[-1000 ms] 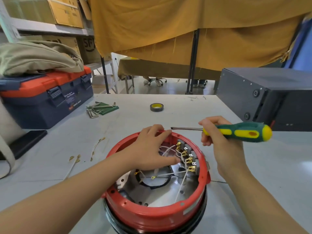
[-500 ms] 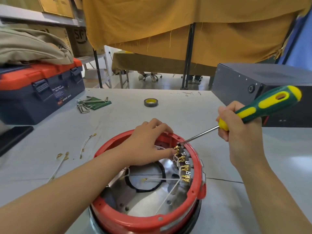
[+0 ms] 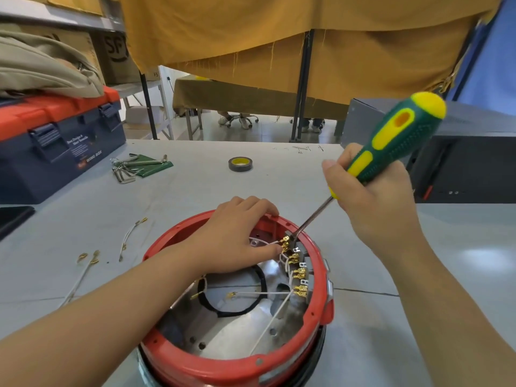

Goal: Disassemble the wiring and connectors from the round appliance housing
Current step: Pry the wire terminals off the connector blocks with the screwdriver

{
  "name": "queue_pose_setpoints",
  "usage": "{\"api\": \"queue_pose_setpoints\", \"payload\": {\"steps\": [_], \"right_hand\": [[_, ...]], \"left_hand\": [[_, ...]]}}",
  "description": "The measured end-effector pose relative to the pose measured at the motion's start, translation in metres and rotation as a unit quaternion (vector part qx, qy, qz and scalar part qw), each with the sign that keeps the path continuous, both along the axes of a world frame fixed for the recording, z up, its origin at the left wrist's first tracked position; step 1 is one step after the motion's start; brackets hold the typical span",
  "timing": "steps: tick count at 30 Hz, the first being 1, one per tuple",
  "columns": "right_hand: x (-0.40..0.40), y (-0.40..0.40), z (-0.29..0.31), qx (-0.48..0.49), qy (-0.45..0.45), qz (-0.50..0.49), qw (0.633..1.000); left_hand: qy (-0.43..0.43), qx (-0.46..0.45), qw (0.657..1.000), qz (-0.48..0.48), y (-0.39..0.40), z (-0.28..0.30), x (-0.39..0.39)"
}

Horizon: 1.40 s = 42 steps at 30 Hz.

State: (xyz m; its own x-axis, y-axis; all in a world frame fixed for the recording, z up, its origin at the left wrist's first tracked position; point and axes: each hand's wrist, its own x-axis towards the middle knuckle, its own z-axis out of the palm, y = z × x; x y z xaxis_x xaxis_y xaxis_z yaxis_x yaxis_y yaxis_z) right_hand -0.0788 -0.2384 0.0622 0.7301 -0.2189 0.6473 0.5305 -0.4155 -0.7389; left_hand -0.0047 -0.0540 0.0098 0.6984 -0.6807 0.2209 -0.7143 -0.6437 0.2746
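2 hands crowd the far rim of the round red housing [image 3: 195, 367], which sits at the near edge of the grey counter [image 3: 195, 191]. Left hand [image 3: 237, 236] pinches a white wire [image 3: 268, 243] beside brass connectors [image 3: 294, 263]. Right hand [image 3: 371, 202], fingers wrapped, grips a ribbed green-yellow screwdriver [image 3: 391, 141], its steel tip on the top connector.

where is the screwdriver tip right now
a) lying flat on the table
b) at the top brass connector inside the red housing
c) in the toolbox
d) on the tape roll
b: the right hand grips the screwdriver, whose shaft slants down so the tip meets the topmost brass connector on the inner wall of the red housing, next to the left hand.
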Motion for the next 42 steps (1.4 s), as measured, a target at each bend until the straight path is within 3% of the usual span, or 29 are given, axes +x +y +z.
{"api": "queue_pose_setpoints", "payload": {"steps": [5, 20, 26, 29, 39, 42], "right_hand": [[-0.001, 0.009, 0.011, -0.076, 0.014, -0.032, 0.996], [0.004, 0.026, 0.016, -0.116, 0.021, -0.070, 0.991], [0.022, 0.010, -0.001, -0.020, 0.092, -0.040, 0.995], [0.023, 0.007, -0.024, 0.096, 0.120, -0.042, 0.987], [0.008, -0.002, -0.020, 0.183, 0.020, -0.026, 0.983], [0.003, -0.002, -0.021, 0.171, -0.005, -0.030, 0.985]], "left_hand": [[-0.001, 0.001, 1.000, -0.001, 0.001, 0.000, -0.001], [0.000, -0.001, 1.000, -0.007, 0.001, -0.001, 0.001], [0.006, -0.005, 1.000, -0.013, 0.001, 0.000, -0.001], [0.013, -0.009, 1.000, -0.014, 0.001, 0.001, -0.002], [0.017, -0.011, 1.000, -0.018, 0.002, 0.002, -0.001], [0.019, -0.011, 1.000, -0.018, 0.002, 0.002, -0.001]]}}
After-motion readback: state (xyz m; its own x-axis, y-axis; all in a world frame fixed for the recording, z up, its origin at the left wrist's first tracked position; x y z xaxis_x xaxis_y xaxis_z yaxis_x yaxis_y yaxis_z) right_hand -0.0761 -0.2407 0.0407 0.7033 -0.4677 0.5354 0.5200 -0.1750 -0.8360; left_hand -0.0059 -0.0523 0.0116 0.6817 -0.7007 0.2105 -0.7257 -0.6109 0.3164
